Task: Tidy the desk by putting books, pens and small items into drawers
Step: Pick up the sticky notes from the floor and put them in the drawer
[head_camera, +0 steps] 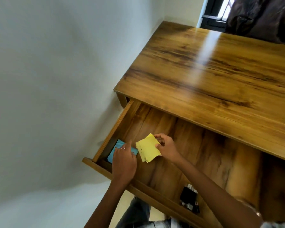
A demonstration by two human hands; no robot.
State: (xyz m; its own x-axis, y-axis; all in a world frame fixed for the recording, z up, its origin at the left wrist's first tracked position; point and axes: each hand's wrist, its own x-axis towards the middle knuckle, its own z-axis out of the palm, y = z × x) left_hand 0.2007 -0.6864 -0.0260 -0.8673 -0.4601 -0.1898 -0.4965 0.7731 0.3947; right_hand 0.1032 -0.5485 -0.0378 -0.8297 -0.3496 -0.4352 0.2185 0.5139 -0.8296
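Drawer (pixel 179 145) pulled well out from under the bench (pixel 220 71); both hands inside it at the left end. Right hand (pixel 167 148) pinches a small stack of yellow notes (pixel 148 148) by its right edge, thumb and fingertips curled on it; stack looks held just above the drawer floor, can't tell if it touches. Left hand (pixel 124 159) rests fingers-down on a blue pad (pixel 118 149) lying flat in the drawer's left corner; fingers loosely bent, looks like pressing rather than gripping. Key relation: blue pad sits just left of the yellow notes, nearly touching; notes' long axis runs roughly front-to-back, parallel to the pad. Likely next step: set the notes down beside or on the pad, a short leftward move for the right hand. Dark small items (pixel 188 200) near the drawer's front wall, well apart from both hands.
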